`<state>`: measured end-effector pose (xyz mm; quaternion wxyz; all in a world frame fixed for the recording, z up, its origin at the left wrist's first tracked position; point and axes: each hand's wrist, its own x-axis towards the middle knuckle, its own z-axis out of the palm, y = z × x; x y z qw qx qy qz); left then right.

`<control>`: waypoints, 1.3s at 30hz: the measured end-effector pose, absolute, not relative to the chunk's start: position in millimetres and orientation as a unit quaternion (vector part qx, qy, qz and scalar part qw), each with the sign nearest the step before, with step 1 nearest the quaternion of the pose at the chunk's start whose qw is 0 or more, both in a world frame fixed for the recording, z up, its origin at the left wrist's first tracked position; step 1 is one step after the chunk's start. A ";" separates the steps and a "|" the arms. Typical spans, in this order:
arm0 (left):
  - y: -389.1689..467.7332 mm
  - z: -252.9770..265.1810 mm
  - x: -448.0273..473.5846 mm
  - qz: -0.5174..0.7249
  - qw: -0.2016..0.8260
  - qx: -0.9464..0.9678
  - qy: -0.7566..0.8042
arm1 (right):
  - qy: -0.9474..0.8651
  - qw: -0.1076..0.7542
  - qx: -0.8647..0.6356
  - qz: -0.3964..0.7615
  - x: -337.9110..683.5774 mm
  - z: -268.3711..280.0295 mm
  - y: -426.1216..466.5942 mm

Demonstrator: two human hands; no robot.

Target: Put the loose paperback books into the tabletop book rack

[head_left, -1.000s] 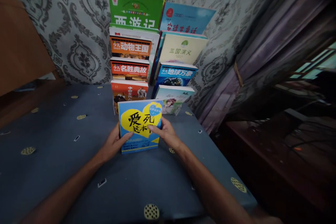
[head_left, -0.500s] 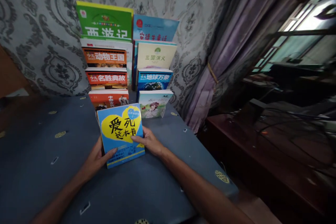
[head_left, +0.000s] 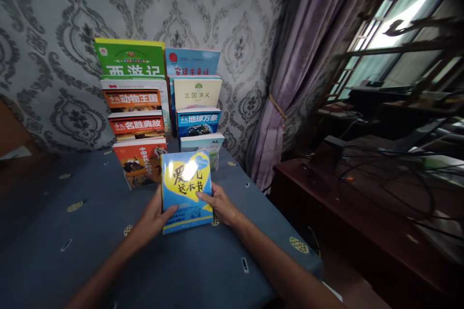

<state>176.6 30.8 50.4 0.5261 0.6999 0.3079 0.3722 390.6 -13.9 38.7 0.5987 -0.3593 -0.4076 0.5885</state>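
Blue and glossy, the held book [head_left: 186, 207] is showing 爱 and 这本书 in black on a yellow heart; glare is washing out the character beside 爱. Behind it, two columns of books are standing. On the left, the green book [head_left: 132, 60] is reading 西游记, the orange book [head_left: 133, 100] 少儿 动物王国, the red book [head_left: 137, 125] 少儿 名胜典故, and the front-left book [head_left: 136, 166] is starting 中国古代人. On the right, titles are reading 安徒生童话 on the pale blue book [head_left: 194, 62], 三国演义 on the cream book [head_left: 197, 94] and 少儿 地球万象 on the Earth book [head_left: 198, 123].

Both hands are closing around the held book's sides, thumbs lying on its cover, other fingers mostly hidden: the left hand [head_left: 156, 212] lower, the right hand [head_left: 221, 203] higher. The forearms are slanting in over the blue cloth [head_left: 195, 270].

The held book is blocking part of the front-right book [head_left: 206, 144], whose title is blurring. A purple curtain [head_left: 293, 72] is hanging at right beside the patterned wall [head_left: 235, 14]; cables [head_left: 344, 181] are trailing over a dark red desk [head_left: 319, 217].
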 end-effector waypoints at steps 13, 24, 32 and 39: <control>67.0 55.9 233.2 0.366 0.619 0.654 0.237 | -0.349 0.652 -0.400 0.542 428.5 54.3 -3.4; 109.1 71.6 257.4 0.402 0.545 0.699 0.230 | -0.442 0.649 -0.388 0.482 459.8 76.7 38.8; 135.4 115.2 264.4 0.448 0.407 0.761 0.234 | -0.547 0.651 -0.398 0.345 477.6 104.9 80.8; 132.1 128.6 271.7 0.464 0.332 0.766 0.297 | -0.590 0.641 -0.397 0.288 481.3 114.5 93.3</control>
